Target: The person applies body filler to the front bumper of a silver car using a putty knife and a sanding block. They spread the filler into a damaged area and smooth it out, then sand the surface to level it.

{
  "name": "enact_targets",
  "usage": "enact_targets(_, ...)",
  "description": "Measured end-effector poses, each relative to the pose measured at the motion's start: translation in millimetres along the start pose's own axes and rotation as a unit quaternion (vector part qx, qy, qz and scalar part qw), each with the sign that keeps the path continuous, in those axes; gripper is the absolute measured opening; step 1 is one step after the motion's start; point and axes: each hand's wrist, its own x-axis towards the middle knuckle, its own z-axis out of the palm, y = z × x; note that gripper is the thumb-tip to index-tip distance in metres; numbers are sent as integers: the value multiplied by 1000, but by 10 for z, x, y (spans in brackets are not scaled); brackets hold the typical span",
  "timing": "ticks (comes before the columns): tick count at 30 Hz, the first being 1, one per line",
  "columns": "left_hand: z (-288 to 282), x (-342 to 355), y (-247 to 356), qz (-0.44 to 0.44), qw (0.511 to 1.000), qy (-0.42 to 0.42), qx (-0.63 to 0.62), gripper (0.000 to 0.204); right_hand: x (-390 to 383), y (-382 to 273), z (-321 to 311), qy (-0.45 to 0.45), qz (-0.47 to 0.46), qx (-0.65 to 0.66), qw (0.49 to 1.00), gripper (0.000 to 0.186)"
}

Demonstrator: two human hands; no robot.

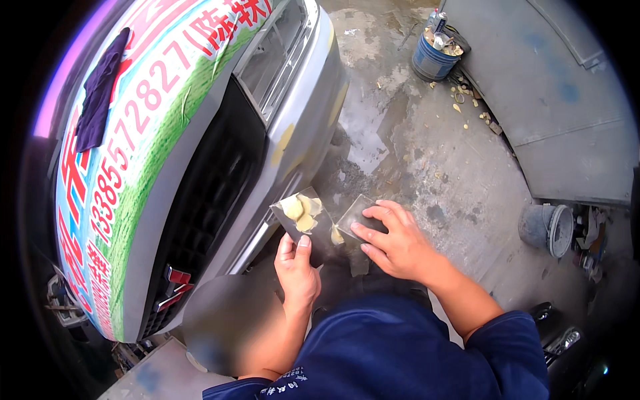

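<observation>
My left hand (298,270) grips the near edge of a thin, flat plate (323,228), thumb on top and fingers beneath. Pale yellow putty (303,212) lies in a thick, uneven blob on it. In my right hand (397,243) is a clear, flat spreader (355,211), pinched with the fingers laid across its face. A smear of yellow putty (337,235) shows at the spreader's lower left corner, close beside the plate's right edge. Both hands are in front of my body, next to the car's front bumper (303,143), which bears yellowish patches.
A printed, colourful sheet (157,93) covers the car's hood, with a dark cloth (103,90) on it. A blue bucket (435,60) of scraps stands far right, yellow bits scattered nearby. A grey bucket (543,227) stands beside a metal panel (567,100). The concrete floor (427,147) has wet patches.
</observation>
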Motion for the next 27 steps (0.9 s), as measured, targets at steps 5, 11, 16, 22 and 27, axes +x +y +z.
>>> enact_targets(5,440,-103,-32,69,997,22,17,34,-93,146,-164,-35,-68,-23,997,42)
enact_targets(11,539,-293,-50,110,989,98,-18,31,-34,498,-473,-85,-44,69,993,41)
enact_targets(16,351,-494,-279,94,988,122,-19,30,66,573,-526,-94,44,179,978,40)
enact_targets(22,-1,-794,-792,15,982,176,-68,26,115,597,-392,-98,77,224,967,40)
enact_targets(27,-236,-928,-1221,-36,972,211,-96,23,282,753,-222,-62,48,176,981,41)
